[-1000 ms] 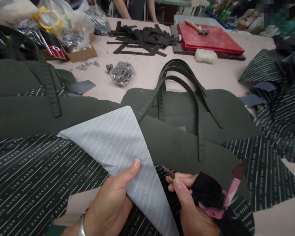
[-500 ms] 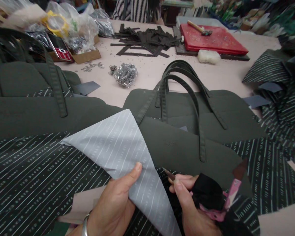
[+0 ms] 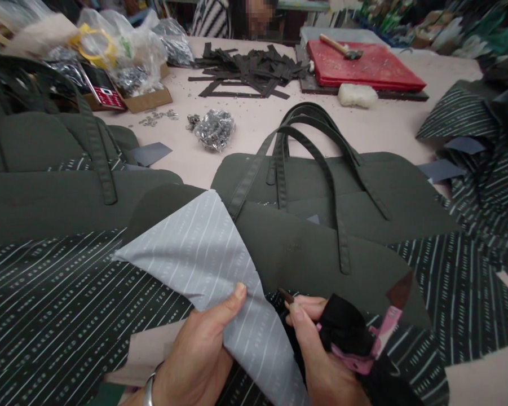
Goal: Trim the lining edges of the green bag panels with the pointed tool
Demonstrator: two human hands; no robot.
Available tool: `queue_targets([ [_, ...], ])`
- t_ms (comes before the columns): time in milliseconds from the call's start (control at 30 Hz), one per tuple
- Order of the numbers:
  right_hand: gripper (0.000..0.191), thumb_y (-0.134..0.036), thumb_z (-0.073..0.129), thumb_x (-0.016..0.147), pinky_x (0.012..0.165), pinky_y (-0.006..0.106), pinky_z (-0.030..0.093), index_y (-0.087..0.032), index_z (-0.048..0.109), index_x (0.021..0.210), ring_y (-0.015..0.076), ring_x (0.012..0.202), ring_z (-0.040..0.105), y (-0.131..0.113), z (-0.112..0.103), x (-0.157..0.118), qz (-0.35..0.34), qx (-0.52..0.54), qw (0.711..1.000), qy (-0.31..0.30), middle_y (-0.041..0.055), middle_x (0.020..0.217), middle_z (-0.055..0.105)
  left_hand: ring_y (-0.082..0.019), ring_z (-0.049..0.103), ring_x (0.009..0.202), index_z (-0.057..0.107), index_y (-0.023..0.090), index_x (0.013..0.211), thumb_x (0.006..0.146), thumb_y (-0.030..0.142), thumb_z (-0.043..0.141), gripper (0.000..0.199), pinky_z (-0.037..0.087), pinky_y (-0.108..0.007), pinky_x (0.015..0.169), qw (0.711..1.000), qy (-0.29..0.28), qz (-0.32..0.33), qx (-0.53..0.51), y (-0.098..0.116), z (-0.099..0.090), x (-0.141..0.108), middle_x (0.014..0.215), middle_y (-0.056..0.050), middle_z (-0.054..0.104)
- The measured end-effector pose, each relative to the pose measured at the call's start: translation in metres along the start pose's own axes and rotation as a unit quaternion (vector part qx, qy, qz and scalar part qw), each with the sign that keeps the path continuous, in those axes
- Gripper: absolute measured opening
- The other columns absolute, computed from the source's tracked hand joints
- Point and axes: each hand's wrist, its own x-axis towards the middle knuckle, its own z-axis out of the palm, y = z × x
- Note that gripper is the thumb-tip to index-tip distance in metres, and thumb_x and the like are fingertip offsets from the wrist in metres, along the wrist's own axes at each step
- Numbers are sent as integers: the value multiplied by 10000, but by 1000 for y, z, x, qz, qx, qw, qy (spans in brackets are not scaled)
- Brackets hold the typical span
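Observation:
My left hand (image 3: 207, 344), with a metal bangle at the wrist, grips a folded-over flap of pale grey lining fabric (image 3: 194, 248). Its thumb presses on top; the fingers are underneath, mostly hidden. Close beside the flap's right edge, my right hand (image 3: 317, 349) is closed around a pink-handled tool (image 3: 383, 338) with brown, blade-like ends and black cloth wrapped round it; its exact kind I cannot tell. One pointed tip reaches toward the edge between the flap and a dark olive bag panel (image 3: 304, 248). Black printed lining (image 3: 88, 316) spreads out at the left.
Several bag panels with handles (image 3: 338, 186) lie ahead and at left. Farther back are a heap of dark strips (image 3: 254, 70), a hammer (image 3: 342, 48) on a red slab (image 3: 363, 65), a bag of metal parts (image 3: 215, 129) and a phone (image 3: 104, 87). Another person (image 3: 232, 20) is across the table.
The flap's top corner has shifted slightly left, and more of the olive panel behind it shows. My right hand and its tool have moved a little left. A person now shows more at the back.

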Motion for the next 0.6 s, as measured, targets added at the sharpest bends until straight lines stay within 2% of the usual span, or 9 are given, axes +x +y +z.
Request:
queue_targets([
  [200,226,-230,689,868,636,210,552,-234,659,645,133,664,687,7,-3,-7,11,43,996,73,-32,682,679,-244,725,922,785,125,924,884,198,687,128,596,-335,854,1000,12,15,7,0,-2,1,925,-91,782],
  [600,255,-274,647,912,568,204,568,-230,663,662,146,641,687,8,-3,-3,-21,5,999,33,-2,694,696,-249,723,940,780,130,856,869,198,703,103,591,-337,874,1000,18,19,12,-2,-6,1,906,-88,782],
])
